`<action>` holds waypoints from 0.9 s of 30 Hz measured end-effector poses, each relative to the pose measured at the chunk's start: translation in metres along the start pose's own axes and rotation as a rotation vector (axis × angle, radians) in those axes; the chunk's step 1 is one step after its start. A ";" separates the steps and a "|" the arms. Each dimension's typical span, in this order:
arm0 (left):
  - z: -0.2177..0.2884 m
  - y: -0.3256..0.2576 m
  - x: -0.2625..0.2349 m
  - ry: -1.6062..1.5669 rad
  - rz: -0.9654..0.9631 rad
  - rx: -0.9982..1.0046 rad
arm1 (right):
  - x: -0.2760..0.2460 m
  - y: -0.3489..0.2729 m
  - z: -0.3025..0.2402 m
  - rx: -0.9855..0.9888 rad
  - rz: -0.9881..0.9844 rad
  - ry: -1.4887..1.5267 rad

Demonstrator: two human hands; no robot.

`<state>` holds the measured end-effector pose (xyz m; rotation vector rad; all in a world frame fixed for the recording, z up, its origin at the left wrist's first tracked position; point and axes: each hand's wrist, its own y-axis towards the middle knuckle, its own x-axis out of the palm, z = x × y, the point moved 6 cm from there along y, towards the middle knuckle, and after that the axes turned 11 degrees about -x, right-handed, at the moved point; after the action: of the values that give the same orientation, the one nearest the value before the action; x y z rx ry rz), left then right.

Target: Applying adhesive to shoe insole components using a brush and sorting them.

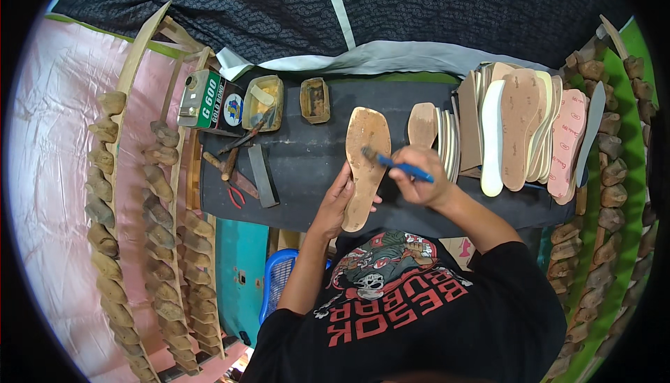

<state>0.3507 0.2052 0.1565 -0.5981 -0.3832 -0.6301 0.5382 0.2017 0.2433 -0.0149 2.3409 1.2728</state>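
A tan shoe insole (368,135) is held up over the dark worktable, its wide end pointing away from me. My left hand (338,200) grips it by the narrow heel end, thumb on the face and fingertips showing past the right edge. In my right hand (423,176) is a brush with a blue handle (413,171), fingers closed round it. The brush's tip touches the insole's face near the middle, where darker patches show. Just beyond my right hand stands a row of insoles (423,123) set on edge.
On the left of the table (307,167) are a green and silver can (212,102), two trays (264,104) (315,100), a hammer (230,163), red-handled pliers (236,197) and a grey block (263,176). Stacked insoles (520,128) stand right. Racks of wooden shoe lasts (162,233) flank both sides.
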 end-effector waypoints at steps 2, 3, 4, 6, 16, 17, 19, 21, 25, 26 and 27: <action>-0.002 0.002 -0.003 0.016 0.018 -0.004 | 0.008 0.005 -0.023 -0.117 0.026 0.107; -0.003 0.002 -0.005 0.032 0.036 -0.006 | 0.008 0.005 -0.024 -0.115 0.004 0.112; -0.003 0.002 -0.006 0.030 0.039 -0.006 | 0.008 0.001 -0.019 -0.114 0.003 0.115; -0.004 0.001 -0.006 0.018 0.010 -0.005 | 0.004 -0.008 0.008 0.050 0.076 0.089; 0.003 0.008 -0.012 -0.030 0.191 0.149 | 0.019 -0.008 -0.030 -0.056 -0.151 0.137; 0.004 0.009 -0.011 -0.036 0.183 0.142 | 0.017 -0.009 -0.027 -0.036 -0.114 0.134; 0.007 0.008 -0.008 -0.043 0.175 0.134 | 0.007 -0.008 -0.016 0.037 -0.095 0.092; 0.011 0.006 0.000 -0.051 0.109 0.062 | -0.002 -0.014 0.002 0.080 -0.004 0.029; 0.013 0.009 0.004 -0.034 0.100 0.058 | -0.010 -0.012 -0.004 0.080 0.051 -0.027; 0.013 0.010 0.003 -0.031 0.110 0.078 | -0.007 -0.009 -0.015 0.002 0.028 -0.007; 0.012 0.012 0.001 -0.028 0.121 0.098 | 0.001 -0.010 -0.024 -0.004 -0.033 0.014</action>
<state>0.3571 0.2197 0.1614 -0.5334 -0.3989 -0.4844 0.5299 0.1769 0.2465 -0.0634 2.3401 1.2652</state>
